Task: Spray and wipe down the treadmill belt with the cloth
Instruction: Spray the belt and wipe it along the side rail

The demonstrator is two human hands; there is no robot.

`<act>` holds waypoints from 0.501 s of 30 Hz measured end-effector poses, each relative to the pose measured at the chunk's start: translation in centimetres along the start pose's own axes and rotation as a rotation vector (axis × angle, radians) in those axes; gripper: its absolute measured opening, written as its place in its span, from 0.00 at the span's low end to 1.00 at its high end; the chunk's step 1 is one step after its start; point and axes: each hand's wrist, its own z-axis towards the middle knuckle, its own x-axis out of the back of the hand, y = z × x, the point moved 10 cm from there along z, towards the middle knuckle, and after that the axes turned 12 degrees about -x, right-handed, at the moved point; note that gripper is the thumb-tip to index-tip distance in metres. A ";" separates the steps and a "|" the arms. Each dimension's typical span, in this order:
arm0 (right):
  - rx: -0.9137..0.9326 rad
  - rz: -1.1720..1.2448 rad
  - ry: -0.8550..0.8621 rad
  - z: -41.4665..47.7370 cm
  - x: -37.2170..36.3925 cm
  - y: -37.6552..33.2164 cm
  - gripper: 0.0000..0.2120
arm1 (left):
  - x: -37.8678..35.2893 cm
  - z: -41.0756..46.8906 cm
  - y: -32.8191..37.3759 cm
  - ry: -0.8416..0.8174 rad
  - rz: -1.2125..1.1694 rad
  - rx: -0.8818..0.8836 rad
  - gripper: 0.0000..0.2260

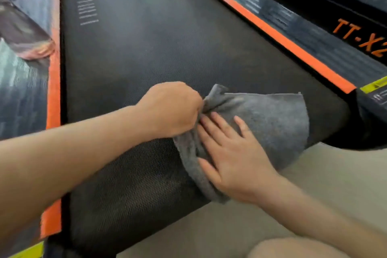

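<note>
A grey cloth (270,123) lies over the rear end of the black treadmill belt (136,52), draped down the rounded back edge. My left hand (171,109) grips the bunched left side of the cloth with curled fingers. My right hand (232,153) lies flat on the cloth with fingers straight, pressing it against the belt. A blurred pinkish object (31,46), possibly a spray bottle, rests on the left side rail.
Orange-striped side rails run along both sides of the belt, the left rail (53,90) and the right rail (293,46), which carries orange lettering. A beige floor (314,178) lies behind the treadmill. My knee (293,249) shows at the bottom.
</note>
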 end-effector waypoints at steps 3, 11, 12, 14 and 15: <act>0.404 0.005 -0.038 -2.7 -1.8 -12.3 0.32 | -0.4 -5.4 -3.4 0.048 -0.022 0.065 0.13; 0.623 -0.130 0.009 -3.3 -2.0 -18.9 0.34 | -2.0 -10.1 -1.7 0.192 -0.147 0.059 0.11; 0.568 -0.036 0.049 -2.6 -1.4 -17.7 0.35 | -1.8 -9.9 -0.7 0.227 -0.212 0.051 0.12; 0.415 0.075 0.122 -1.8 -0.4 -13.0 0.38 | -1.5 -8.4 3.5 0.265 -0.320 -0.049 0.13; 0.354 0.075 0.149 -1.5 -0.1 -10.1 0.39 | -1.4 -7.4 5.7 0.256 -0.331 -0.123 0.15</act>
